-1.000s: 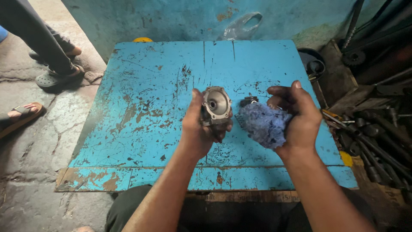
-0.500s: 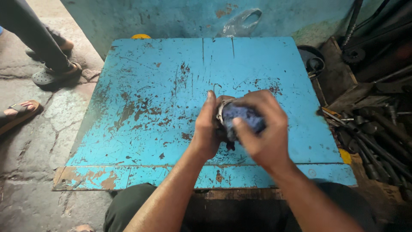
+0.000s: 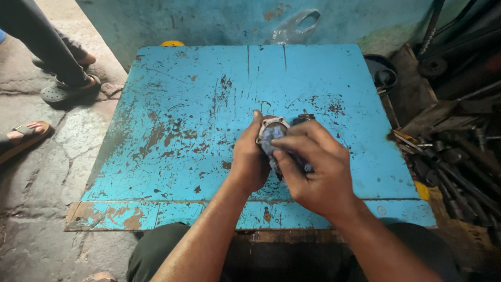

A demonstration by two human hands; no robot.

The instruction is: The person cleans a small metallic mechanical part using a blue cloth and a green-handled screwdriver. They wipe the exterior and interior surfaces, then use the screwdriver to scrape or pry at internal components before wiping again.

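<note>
Fingers of the right hand [image 3: 318, 172] now press the blue rag [image 3: 271, 137] into the metal part [image 3: 272, 125] — gripped by the left hand [image 3: 250, 159] — hands apart a second ago, so wiping has begun.

A scratched blue metal table [image 3: 172, 130] stands on cracked concrete floor [image 3: 36, 177]; its paint is chipped throughout.

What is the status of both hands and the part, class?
Left hand grips round grey metal part. Right hand presses blue cloth into it. Nothing in the way.
</note>
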